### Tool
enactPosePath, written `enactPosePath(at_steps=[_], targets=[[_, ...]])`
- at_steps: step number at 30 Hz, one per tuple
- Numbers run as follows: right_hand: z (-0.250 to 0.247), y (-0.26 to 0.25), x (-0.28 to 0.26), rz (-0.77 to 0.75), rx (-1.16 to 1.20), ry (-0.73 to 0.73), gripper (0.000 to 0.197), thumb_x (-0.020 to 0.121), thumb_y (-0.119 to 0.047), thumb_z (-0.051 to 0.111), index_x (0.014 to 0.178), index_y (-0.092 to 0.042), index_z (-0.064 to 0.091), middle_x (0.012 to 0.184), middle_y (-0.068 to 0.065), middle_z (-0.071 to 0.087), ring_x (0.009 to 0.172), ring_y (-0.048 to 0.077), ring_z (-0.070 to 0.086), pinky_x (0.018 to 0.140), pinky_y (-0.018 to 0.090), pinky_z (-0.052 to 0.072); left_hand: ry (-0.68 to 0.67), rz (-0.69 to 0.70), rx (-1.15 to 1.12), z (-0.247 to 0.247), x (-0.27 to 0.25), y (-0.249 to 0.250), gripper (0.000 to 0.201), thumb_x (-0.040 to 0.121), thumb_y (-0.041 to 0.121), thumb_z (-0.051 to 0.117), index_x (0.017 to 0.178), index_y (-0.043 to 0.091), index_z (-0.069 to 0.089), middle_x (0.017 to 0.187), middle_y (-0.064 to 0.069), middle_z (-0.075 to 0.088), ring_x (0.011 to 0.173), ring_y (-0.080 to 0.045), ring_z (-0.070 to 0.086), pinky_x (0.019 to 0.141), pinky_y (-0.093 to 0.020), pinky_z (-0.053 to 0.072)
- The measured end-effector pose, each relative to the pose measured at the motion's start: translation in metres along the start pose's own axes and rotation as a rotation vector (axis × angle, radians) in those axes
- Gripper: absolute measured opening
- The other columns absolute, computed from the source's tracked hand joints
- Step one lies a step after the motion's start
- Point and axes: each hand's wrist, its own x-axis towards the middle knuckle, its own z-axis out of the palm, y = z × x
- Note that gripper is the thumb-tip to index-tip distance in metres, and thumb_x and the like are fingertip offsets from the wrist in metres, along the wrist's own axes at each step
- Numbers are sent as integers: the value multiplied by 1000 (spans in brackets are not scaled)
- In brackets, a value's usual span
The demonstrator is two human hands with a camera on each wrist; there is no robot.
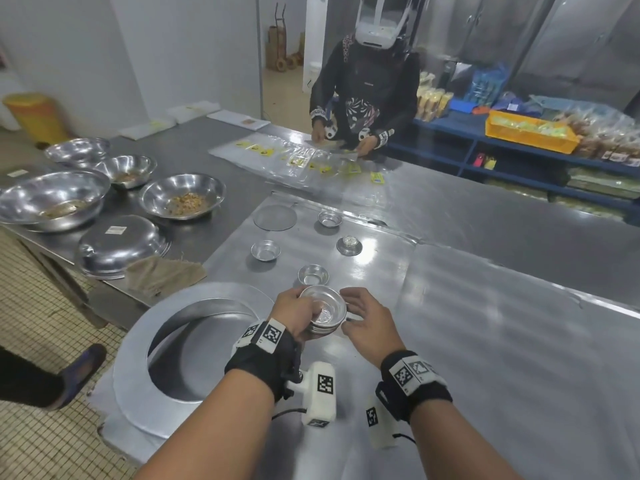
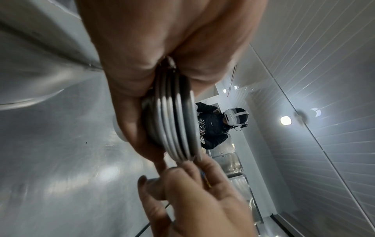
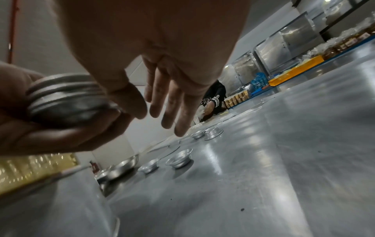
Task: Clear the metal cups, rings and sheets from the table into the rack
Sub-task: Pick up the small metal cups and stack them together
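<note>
My left hand grips a nested stack of several small metal cups, held just above the steel table; the stacked rims show edge-on in the left wrist view, and the stack sits in the palm in the right wrist view. My right hand hovers beside the stack with fingers straight and spread, holding nothing. Loose cups stand ahead: one near, one further left, one far, one upside down. A flat metal disc lies beyond. A wide metal ring lies at my left.
Large steel bowls and an upturned one stand on the table at left, with a cloth beside them. Another person handles plastic bags at the far side. Blue shelves of goods stand at right.
</note>
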Motion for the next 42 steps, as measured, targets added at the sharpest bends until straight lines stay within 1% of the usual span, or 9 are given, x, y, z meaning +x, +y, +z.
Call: enactPosePath(at_steps=[5, 10, 14, 22, 25, 29, 31, 35, 42], targets=[[10, 19, 47, 89, -358, -78, 43, 84, -9, 65, 124, -20, 55, 125, -1, 62, 115, 15, 61, 92, 24, 48, 11, -12, -58, -17, 9, 15, 36, 86, -19, 45, 97, 6, 69, 96, -24, 63, 77, -40, 64, 61, -52, 60], [26, 26, 97, 129, -585, -135, 52, 85, -13, 63, 136, -15, 50, 134, 5, 57, 124, 24, 54, 104, 33, 44, 93, 6, 4, -36, 23, 26, 33, 78, -21, 45, 88, -2, 70, 83, -24, 59, 72, -35, 60, 70, -67, 56], [42, 27, 134, 161, -646, -112, 46, 81, -27, 67, 124, -14, 58, 120, 8, 61, 117, 30, 57, 94, 34, 47, 91, 2, 10, -43, 25, 34, 34, 79, -21, 42, 84, 0, 68, 80, -22, 58, 70, -34, 59, 47, -41, 58], [66, 31, 177, 192, -779, -162, 67, 89, -35, 60, 145, -7, 37, 146, 14, 43, 135, 32, 39, 109, 36, 35, 99, 20, 79, -56, 34, 44, 31, 84, -17, 50, 86, 6, 71, 82, -22, 66, 70, -33, 66, 60, -49, 62], [69, 30, 180, 219, -768, -159, 66, 86, -37, 65, 141, -7, 43, 141, 15, 47, 132, 31, 43, 107, 36, 38, 118, 18, 80, -57, 30, 50, 30, 84, -17, 48, 88, 3, 69, 69, -14, 61, 48, -19, 59, 35, -21, 47], [66, 25, 178, 205, -735, -137, 86, 75, -48, 76, 143, -8, 43, 139, 15, 46, 132, 32, 44, 108, 37, 39, 118, 22, 47, -54, 26, 52, 31, 81, -17, 46, 88, 2, 70, 63, -12, 56, 42, -18, 53, 34, -17, 41], [61, 20, 177, 194, -710, -123, 91, 71, -48, 80, 144, -10, 43, 140, 14, 47, 132, 31, 45, 107, 36, 39, 121, 5, 36, -54, 28, 51, 34, 78, -18, 44, 82, 4, 71, 64, -13, 56, 50, -23, 54, 38, -23, 49], [46, 6, 166, 142, -610, -108, 90, 70, -40, 84, 145, -11, 44, 143, 10, 46, 133, 25, 45, 104, 30, 37, 118, -37, 15, -50, 25, 48, 36, 62, -13, 45, 79, 4, 73, 76, -17, 56, 74, -32, 53, 74, -75, 49], [18, -30, 135, 32, -468, -67, 89, 64, -44, 86, 141, -19, 50, 137, 0, 52, 125, 18, 51, 103, 32, 43, 128, -30, -89, -44, 27, 32, 31, 48, -8, 42, 63, 7, 65, 81, -17, 47, 76, -35, 50, 74, -84, 40]])
